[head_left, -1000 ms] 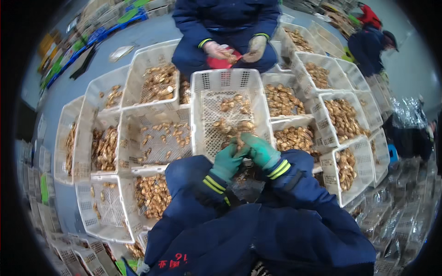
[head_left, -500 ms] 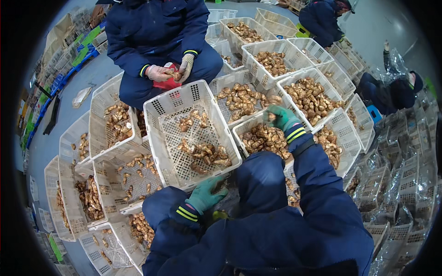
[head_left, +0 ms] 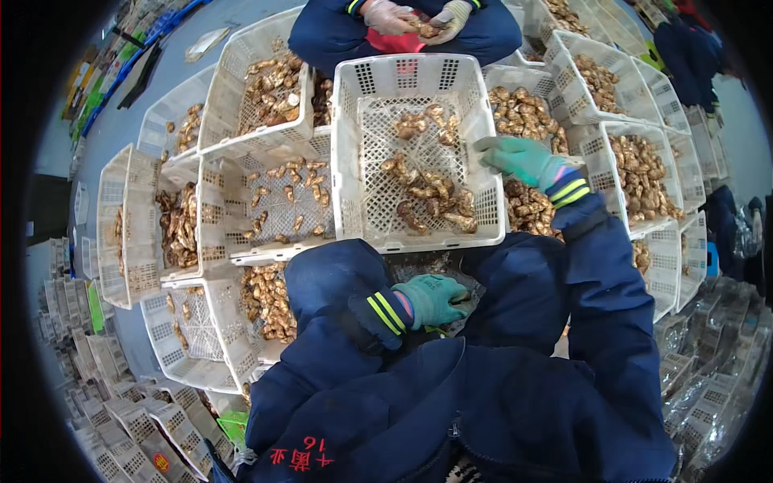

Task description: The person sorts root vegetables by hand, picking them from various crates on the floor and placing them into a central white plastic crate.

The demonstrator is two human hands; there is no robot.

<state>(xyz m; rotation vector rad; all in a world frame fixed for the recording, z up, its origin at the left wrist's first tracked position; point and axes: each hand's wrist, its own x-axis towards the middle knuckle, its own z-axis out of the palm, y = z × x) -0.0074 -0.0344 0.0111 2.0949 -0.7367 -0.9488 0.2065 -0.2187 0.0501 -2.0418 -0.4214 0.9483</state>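
Observation:
A white perforated plastic crate [head_left: 348, 177] stands before my knees with several brown, pale-stemmed mushrooms [head_left: 431, 187] on its bottom. At its right wall is my right hand [head_left: 525, 161] in a green glove, its fingers stretched out to the rim and nothing visible in them. Below that hand lies a heap of mushrooms [head_left: 531, 211] in the neighbouring crate. My left hand [head_left: 433, 299], also gloved in green, rests low between my knees with its fingers curled. Whatever may be in those fingers I cannot make out.
Crates of mushrooms surround me: one with scattered pieces [head_left: 217, 213] at left, a heaped one [head_left: 644, 177] at right. Across from me, a seated person's gloved hands [head_left: 419, 22] hold a mushroom. Stacked crates [head_left: 700, 394] under clear plastic stand lower right.
My right hand has moved left from the mushroom heap to the middle crate's right rim. My left hand stays low between my knees. The view has tilted down and swung left.

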